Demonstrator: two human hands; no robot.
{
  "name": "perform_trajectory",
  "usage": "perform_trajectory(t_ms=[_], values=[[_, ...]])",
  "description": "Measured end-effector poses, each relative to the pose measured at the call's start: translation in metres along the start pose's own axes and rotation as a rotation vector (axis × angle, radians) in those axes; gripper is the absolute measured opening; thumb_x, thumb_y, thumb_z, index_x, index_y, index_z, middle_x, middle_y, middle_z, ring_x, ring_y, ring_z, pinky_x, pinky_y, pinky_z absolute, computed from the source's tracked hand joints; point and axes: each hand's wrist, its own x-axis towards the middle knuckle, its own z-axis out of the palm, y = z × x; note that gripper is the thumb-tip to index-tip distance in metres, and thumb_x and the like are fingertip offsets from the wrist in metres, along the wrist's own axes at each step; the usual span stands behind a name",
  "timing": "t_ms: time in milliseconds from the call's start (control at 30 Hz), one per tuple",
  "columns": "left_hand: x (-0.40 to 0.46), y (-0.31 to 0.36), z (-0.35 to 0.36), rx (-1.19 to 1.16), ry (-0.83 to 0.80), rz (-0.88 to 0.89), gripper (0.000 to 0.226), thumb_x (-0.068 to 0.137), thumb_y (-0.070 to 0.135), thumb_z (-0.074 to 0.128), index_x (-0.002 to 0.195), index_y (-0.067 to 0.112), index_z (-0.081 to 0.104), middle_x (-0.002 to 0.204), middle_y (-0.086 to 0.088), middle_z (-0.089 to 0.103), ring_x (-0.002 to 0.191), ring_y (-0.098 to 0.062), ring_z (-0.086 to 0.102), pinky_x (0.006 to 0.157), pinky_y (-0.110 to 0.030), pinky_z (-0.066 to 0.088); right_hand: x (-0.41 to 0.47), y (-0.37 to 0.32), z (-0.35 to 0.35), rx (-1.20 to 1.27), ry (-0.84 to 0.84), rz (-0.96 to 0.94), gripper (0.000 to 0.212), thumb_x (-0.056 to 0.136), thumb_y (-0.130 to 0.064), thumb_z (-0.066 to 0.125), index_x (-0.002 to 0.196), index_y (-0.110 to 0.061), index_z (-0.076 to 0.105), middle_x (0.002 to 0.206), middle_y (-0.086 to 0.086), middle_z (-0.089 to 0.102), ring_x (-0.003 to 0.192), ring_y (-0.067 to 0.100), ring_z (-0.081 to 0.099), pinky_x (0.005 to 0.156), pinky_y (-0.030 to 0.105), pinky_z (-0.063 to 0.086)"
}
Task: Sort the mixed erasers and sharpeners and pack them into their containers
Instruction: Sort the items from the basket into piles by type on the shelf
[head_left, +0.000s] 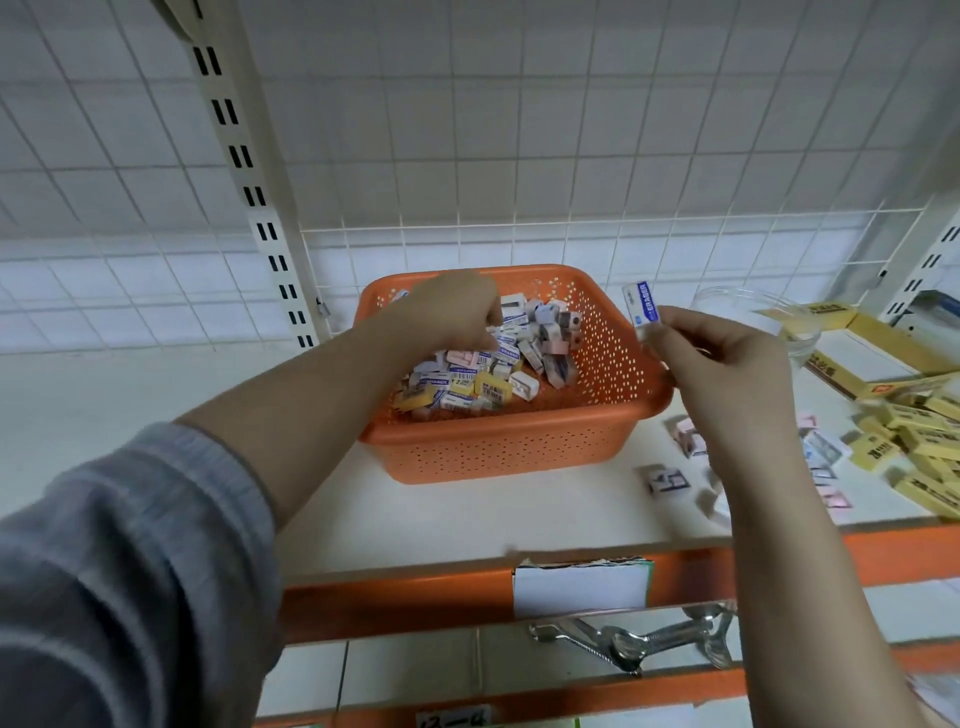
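Observation:
An orange perforated basket (519, 447) stands on the white shelf and holds a mixed pile of erasers and sharpeners (493, 374). My left hand (452, 312) reaches into the basket with its fingers curled down into the pile; what they hold is hidden. My right hand (727, 374) is raised just right of the basket and pinches a white eraser with a blue label (643, 306) upright between thumb and fingers. A clear round container (769, 317) sits behind that hand.
Several yellow erasers (914, 441) and an open yellow box (872, 358) lie at the right. Small pink and white sharpeners (675, 480) are scattered on the shelf by my right wrist. A wire grid backs the shelf. An orange shelf edge (415, 597) runs in front.

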Motion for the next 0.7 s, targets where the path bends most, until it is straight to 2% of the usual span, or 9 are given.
perform_trajectory(t_ms=[100, 233, 333, 400, 500, 567, 633, 700], values=[[0.009, 0.001, 0.008, 0.063, -0.072, 0.015, 0.025, 0.079, 0.029, 0.074, 0.100, 0.017, 0.067, 0.096, -0.001, 0.066, 0.084, -0.016, 0.060, 0.075, -0.029, 0.050, -0.003, 0.002, -0.006, 0.065, 0.018, 0.021, 0.017, 0.085, -0.010, 0.063, 0.084, -0.025, 0.072, 0.070, -0.008, 0.070, 0.068, 0.006, 0.061, 0.066, 0.019, 0.052], [0.011, 0.002, 0.012, 0.061, -0.050, 0.001, 0.031, 0.078, 0.025, 0.074, 0.107, 0.015, 0.068, 0.099, 0.001, 0.069, 0.086, -0.014, 0.063, 0.074, -0.030, 0.053, -0.005, 0.003, -0.009, 0.068, 0.021, 0.023, 0.014, 0.085, -0.008, 0.063, 0.093, -0.012, 0.074, 0.079, -0.004, 0.072, 0.069, 0.005, 0.060, 0.071, 0.025, 0.053], [0.007, 0.001, 0.009, 0.042, -0.043, -0.019, 0.026, 0.079, 0.021, 0.074, 0.103, 0.014, 0.069, 0.098, 0.000, 0.069, 0.080, -0.015, 0.065, 0.071, -0.032, 0.055, -0.006, 0.003, -0.009, 0.085, 0.009, 0.025, 0.015, 0.085, -0.007, 0.063, 0.096, -0.008, 0.073, 0.085, 0.001, 0.073, 0.071, 0.005, 0.061, 0.075, 0.028, 0.054], [0.002, 0.002, 0.002, 0.026, -0.001, -0.034, 0.025, 0.079, 0.019, 0.073, 0.103, 0.013, 0.069, 0.099, -0.001, 0.068, 0.083, -0.016, 0.064, 0.074, -0.033, 0.055, -0.007, 0.004, -0.010, 0.092, 0.013, 0.026, 0.016, 0.085, -0.008, 0.063, 0.098, -0.007, 0.073, 0.087, 0.008, 0.073, 0.072, 0.008, 0.062, 0.077, 0.031, 0.054], [-0.015, 0.009, -0.010, -0.034, 0.163, -0.045, 0.026, 0.079, 0.021, 0.072, 0.104, 0.015, 0.070, 0.100, 0.000, 0.068, 0.086, -0.015, 0.060, 0.070, -0.027, 0.046, -0.008, 0.004, -0.010, 0.105, 0.045, 0.028, 0.016, 0.085, -0.008, 0.063, 0.097, -0.006, 0.072, 0.082, 0.007, 0.072, 0.072, 0.010, 0.062, 0.079, 0.034, 0.055], [-0.030, 0.015, -0.014, -0.127, 0.246, -0.052, 0.027, 0.079, 0.022, 0.072, 0.105, 0.016, 0.070, 0.101, 0.001, 0.068, 0.084, -0.012, 0.058, 0.070, -0.024, 0.041, -0.010, 0.004, -0.009, 0.122, 0.082, 0.024, 0.013, 0.085, -0.007, 0.063, 0.094, -0.008, 0.073, 0.074, 0.001, 0.070, 0.069, 0.009, 0.062, 0.076, 0.031, 0.055], [-0.045, 0.021, -0.014, -0.211, 0.311, -0.040, 0.027, 0.079, 0.021, 0.071, 0.106, 0.015, 0.070, 0.102, 0.000, 0.069, 0.084, -0.009, 0.057, 0.071, -0.020, 0.040, -0.012, 0.003, -0.009, 0.147, 0.125, 0.024, 0.013, 0.085, -0.007, 0.063, 0.093, -0.009, 0.073, 0.073, -0.002, 0.069, 0.067, 0.005, 0.062, 0.067, 0.023, 0.055], [-0.056, 0.030, -0.013, -0.262, 0.361, -0.036, 0.028, 0.080, 0.021, 0.069, 0.107, 0.016, 0.069, 0.104, 0.001, 0.068, 0.085, -0.007, 0.056, 0.067, -0.011, 0.038, -0.013, 0.004, -0.013, 0.180, 0.169, 0.044, 0.013, 0.086, -0.009, 0.063, 0.094, -0.011, 0.073, 0.074, -0.003, 0.068, 0.065, 0.001, 0.063, 0.057, 0.014, 0.051]])
